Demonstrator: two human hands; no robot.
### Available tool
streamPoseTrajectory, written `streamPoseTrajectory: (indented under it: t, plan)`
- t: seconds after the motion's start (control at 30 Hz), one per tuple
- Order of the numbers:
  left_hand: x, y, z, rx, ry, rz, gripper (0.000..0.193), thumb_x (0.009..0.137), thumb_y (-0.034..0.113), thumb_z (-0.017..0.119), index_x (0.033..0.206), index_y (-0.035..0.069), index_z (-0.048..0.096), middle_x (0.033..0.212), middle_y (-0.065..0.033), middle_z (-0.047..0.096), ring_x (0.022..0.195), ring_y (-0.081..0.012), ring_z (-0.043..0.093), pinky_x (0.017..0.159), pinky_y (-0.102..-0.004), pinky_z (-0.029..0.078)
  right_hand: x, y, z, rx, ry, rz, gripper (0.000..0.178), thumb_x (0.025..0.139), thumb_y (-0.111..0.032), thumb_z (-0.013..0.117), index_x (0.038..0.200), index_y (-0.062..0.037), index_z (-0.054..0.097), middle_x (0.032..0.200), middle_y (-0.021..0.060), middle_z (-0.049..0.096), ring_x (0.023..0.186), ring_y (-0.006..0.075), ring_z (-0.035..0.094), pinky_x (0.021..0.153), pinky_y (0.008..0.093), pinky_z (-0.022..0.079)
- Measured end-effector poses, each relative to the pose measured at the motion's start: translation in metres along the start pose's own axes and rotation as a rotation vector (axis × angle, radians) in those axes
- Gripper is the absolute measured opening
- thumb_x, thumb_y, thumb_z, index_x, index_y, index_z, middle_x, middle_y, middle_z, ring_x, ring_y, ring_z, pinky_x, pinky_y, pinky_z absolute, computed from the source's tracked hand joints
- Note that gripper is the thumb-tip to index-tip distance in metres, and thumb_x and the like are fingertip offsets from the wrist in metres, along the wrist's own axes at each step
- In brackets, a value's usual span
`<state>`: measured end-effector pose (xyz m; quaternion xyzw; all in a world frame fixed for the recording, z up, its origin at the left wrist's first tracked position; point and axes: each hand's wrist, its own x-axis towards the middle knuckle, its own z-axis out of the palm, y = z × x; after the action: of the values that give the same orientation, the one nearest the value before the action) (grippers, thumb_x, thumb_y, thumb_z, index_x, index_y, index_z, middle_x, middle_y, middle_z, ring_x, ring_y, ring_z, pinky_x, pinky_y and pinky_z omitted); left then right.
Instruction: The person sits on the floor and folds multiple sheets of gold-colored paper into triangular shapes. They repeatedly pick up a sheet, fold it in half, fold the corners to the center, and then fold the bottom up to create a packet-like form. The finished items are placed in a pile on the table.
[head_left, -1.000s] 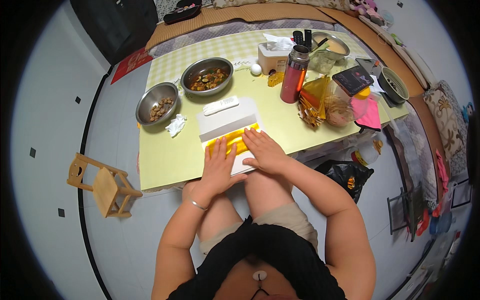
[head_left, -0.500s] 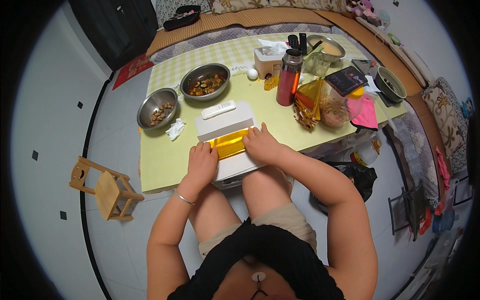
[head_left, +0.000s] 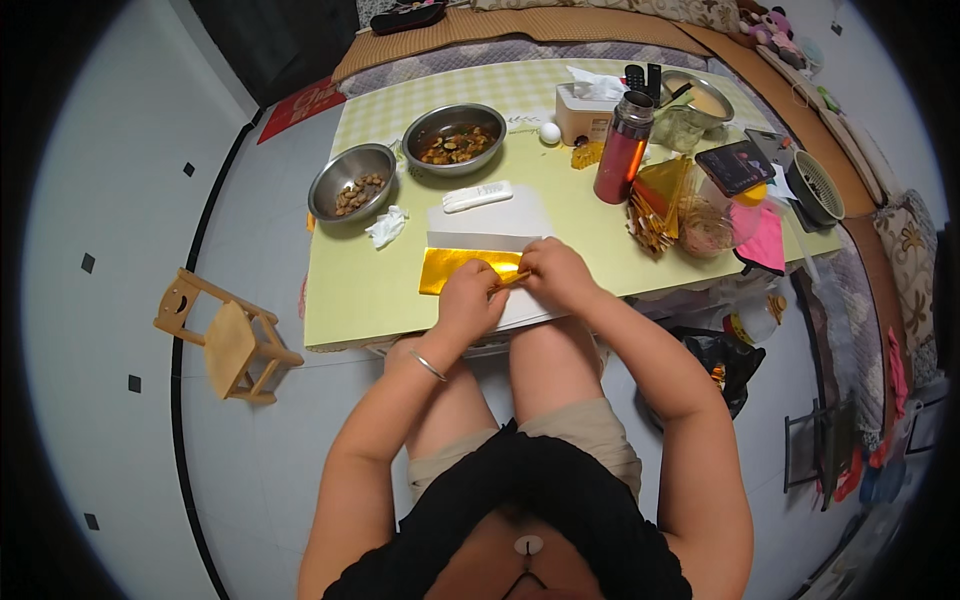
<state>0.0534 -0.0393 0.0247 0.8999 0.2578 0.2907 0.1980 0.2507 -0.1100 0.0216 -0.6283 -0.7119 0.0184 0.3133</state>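
- Gold paper (head_left: 450, 268), I'm seeing it on a white board (head_left: 528, 212) on the desk (head_left: 365, 290)
- left hand (head_left: 470, 298) pinching its near edge
- right hand (head_left: 558, 275) curled, gripping its right end

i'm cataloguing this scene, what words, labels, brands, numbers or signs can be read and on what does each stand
Red rectangular floor mat: pale lettering, not copied here.
Beige boxy tissue holder: print too small to read.
White oblong packet: marks too blurred to read.
Black rectangular phone: screen too small to read.
Yellow checked cloth: marks, unreadable.
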Motion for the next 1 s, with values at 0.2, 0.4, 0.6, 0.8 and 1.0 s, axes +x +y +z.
streamPoseTrajectory:
  t: [0.2,0.4,0.6,0.8,1.0]
  plan:
    - [-0.001,-0.004,0.020,-0.029,0.242,-0.199,0.021,0.078,0.013,0.076,0.068,-0.001,0.064,0.083,-0.0177,0.060,0.079,-0.0337,0.060,0.070,-0.0429,0.050,0.016,0.017,-0.001,0.272,-0.120,0.279,0.023,0.083,-0.028,0.078,0.085,-0.0058,0.072,0.092,0.0111,0.067,0.088,0.0301,0.064,0.078,0.0390,0.051]
    - [0.005,-0.003,0.024,0.050,0.229,-0.270,0.023,0.074,0.010,0.075,0.062,-0.001,0.059,0.078,-0.0186,0.057,0.075,-0.0345,0.058,0.069,-0.0442,0.048,0.026,0.003,0.000,0.092,-0.128,0.372,0.025,0.080,-0.032,0.080,0.083,-0.0092,0.070,0.092,0.0099,0.064,0.087,0.0294,0.064,0.077,0.0409,0.052]
    - [0.009,-0.003,0.025,0.113,0.207,-0.235,0.020,0.073,0.009,0.073,0.062,-0.002,0.062,0.079,-0.0211,0.057,0.077,-0.0379,0.058,0.071,-0.0479,0.047,0.015,-0.006,0.003,-0.100,0.063,0.100,0.033,0.086,-0.029,0.074,0.106,-0.0037,0.067,0.114,0.0139,0.065,0.106,0.0344,0.062,0.091,0.0453,0.049]
    - [0.008,-0.008,0.030,0.096,0.225,-0.222,0.024,0.077,0.009,0.072,0.060,-0.001,0.058,0.078,-0.0213,0.055,0.074,-0.0383,0.057,0.068,-0.0470,0.047,-0.016,-0.009,0.028,-0.114,-0.199,-0.181,0.071,0.095,-0.041,0.062,0.150,-0.0018,0.042,0.160,0.0221,0.034,0.150,0.0354,0.030,0.123,0.0490,0.023]
    - [-0.002,-0.006,0.008,0.127,0.113,-0.149,0.013,0.075,0.009,0.067,0.071,-0.001,0.060,0.081,-0.0204,0.057,0.076,-0.0391,0.057,0.069,-0.0469,0.048,-0.016,-0.017,0.021,-0.165,-0.355,-0.121,0.084,0.093,-0.061,0.056,0.155,-0.0073,0.037,0.162,0.0289,0.023,0.153,0.0418,0.019,0.124,0.0513,0.015]
